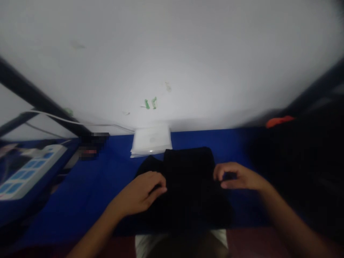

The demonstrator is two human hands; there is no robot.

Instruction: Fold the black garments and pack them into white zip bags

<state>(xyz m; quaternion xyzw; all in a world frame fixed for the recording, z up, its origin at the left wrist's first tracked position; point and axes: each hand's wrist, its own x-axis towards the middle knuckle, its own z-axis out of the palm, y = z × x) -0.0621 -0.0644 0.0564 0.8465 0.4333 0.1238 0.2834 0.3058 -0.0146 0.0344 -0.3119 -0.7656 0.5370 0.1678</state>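
A black cloth item (188, 179), partly folded, lies on the blue surface (102, 182) in front of me. On its left side rests my left hand (145, 191), fingers bent and thumb a little apart from them, with nothing visible between. My right hand (232, 175) is at the cloth's right edge, its fingers curled and a gap showing between thumb and fingers. The fabric is so dark that its folds are hard to make out.
A white flat stack (152, 139) sits against the wall with a white cable beside it. At left is a power strip (29, 172) with blue sockets. Dark material (301, 172) and an orange item (279, 121) are at right. Dark frame bars stand at both sides.
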